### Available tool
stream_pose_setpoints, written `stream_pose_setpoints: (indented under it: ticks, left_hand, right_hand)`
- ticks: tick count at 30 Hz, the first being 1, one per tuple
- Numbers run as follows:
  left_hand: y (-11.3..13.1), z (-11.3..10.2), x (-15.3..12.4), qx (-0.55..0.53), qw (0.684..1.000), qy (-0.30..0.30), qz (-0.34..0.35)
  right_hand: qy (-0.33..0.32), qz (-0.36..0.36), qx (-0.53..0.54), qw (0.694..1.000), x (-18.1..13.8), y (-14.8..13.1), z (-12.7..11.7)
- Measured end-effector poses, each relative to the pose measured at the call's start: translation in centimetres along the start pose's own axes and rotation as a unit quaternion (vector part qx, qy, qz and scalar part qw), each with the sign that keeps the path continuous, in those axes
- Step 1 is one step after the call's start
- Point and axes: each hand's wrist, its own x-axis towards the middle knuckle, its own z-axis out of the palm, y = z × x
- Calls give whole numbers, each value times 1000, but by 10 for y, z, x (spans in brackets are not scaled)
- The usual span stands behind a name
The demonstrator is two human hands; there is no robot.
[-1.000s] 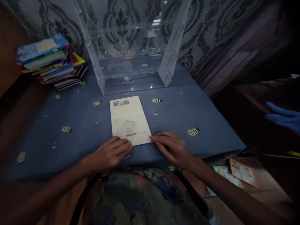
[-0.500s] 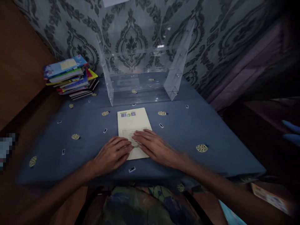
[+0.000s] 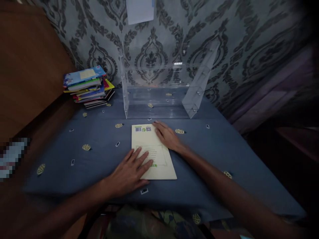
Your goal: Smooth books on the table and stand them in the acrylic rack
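Observation:
A pale yellow book [image 3: 159,137] lies flat on the blue patterned tablecloth [image 3: 99,176] in front of me. A barcode and a QR code show along its far edge, with a framed block of print nearer to me. My left hand [image 3: 134,167] rests on its lower left part, fingers spread flat over the print. At the far right corner lies my right hand [image 3: 166,135], its fingers stretched along the book's edge and touching it. Neither hand grasps anything.
Behind the book stands a clear acrylic rack [image 3: 157,111] with slanted side panels. A stack of books [image 3: 87,86] sits at the table's back left. Patterned wallpaper [image 3: 152,56] covers the wall behind, with a white sheet [image 3: 140,11] high on it.
My right hand has slid from the book's middle up to its far right corner. My left hand has spread its fingers over the print. The view has shifted slightly.

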Motion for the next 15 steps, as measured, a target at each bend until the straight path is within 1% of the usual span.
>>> stream_pose_setpoints:
  ticks: [2,5,10,13,15]
  left_hand:
    - [0,0,-2,15,1000,1,-5]
    - [-5,-1,-10,43,999,3,-16]
    - [-27,-5,-27,78,996,10,-49]
    - [-39,-6,-32,90,994,8,-59]
    - [-43,-6,-33,89,994,2,-60]
  right_hand:
    - [6,-10,11,1000,3,-3,4]
    - [11,-27,39,999,15,-6,17]
    - [20,-39,98,994,41,-8,39]
    - [10,-31,108,994,49,-8,42]
    - [5,-25,106,994,51,-8,41]
